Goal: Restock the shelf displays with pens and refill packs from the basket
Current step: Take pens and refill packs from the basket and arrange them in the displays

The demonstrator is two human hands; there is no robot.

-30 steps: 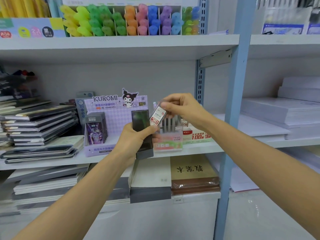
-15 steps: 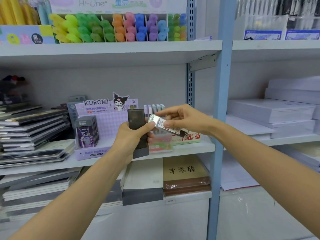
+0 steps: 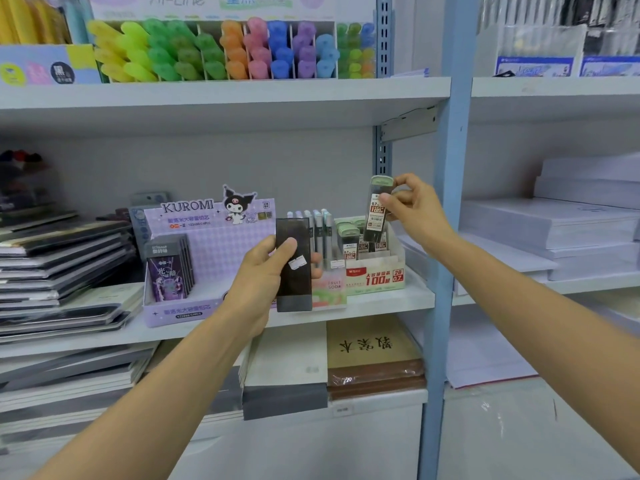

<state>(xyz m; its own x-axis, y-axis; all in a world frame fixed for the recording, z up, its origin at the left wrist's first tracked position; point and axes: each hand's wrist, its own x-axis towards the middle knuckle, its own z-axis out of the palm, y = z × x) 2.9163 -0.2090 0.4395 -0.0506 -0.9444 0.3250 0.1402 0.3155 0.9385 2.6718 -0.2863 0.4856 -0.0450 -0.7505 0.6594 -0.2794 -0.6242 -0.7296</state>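
My left hand (image 3: pixel 265 275) grips a flat dark pack (image 3: pixel 293 263) with a small white sticker, held upright in front of the middle shelf. My right hand (image 3: pixel 414 209) pinches a green-capped lead refill case (image 3: pixel 377 209) with a red and white label. That case stands upright just above the green and white display box (image 3: pixel 375 277) marked 100 and 2B 0.7. Several matching green-capped cases fill the box. To the left stands a purple Kuromi display box (image 3: pixel 207 244) with dark purple packs (image 3: pixel 169 271) in it.
A pink Fruit Soda box (image 3: pixel 329 292) with slim refill tubes sits between the two displays. Stacked notebooks (image 3: pixel 62 271) lie at the left, white paper reams (image 3: pixel 554 233) at the right. Coloured highlighters (image 3: pixel 228 50) fill the upper shelf. A blue upright (image 3: pixel 446 237) divides the shelving.
My right hand has carried the green-capped refill case up and to the right, turning it upright over the green and white box. My left hand still holds the dark pack.
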